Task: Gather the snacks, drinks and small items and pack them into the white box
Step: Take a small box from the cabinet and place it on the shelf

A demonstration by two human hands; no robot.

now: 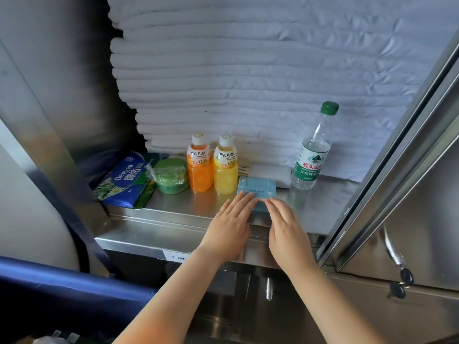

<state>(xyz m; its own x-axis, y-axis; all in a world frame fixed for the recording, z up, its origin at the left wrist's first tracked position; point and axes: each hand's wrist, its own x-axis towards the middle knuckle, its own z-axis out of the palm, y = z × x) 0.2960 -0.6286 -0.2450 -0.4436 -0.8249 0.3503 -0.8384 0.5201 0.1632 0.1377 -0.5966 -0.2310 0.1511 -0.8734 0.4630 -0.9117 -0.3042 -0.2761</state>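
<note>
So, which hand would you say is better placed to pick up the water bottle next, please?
Right, I'd judge. The right hand rests on the right side of the blue box, and the water bottle stands further right. The left hand would have to cross over the right.

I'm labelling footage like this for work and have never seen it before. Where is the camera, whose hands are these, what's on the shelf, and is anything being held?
There is no machine here. A person wears one wide-angle camera on the head, and it looks down at their own bare hands. On the steel shelf are, left to right, a blue pack, wrapped green tubs, an orange drink bottle, a yellow drink bottle, a small light blue box and a green-capped water bottle. Folded white cloth is stacked behind them. The left hand and right hand rest straight fingers on the near edge of the light blue box. Nothing is gripped or lifted yet.
</note>
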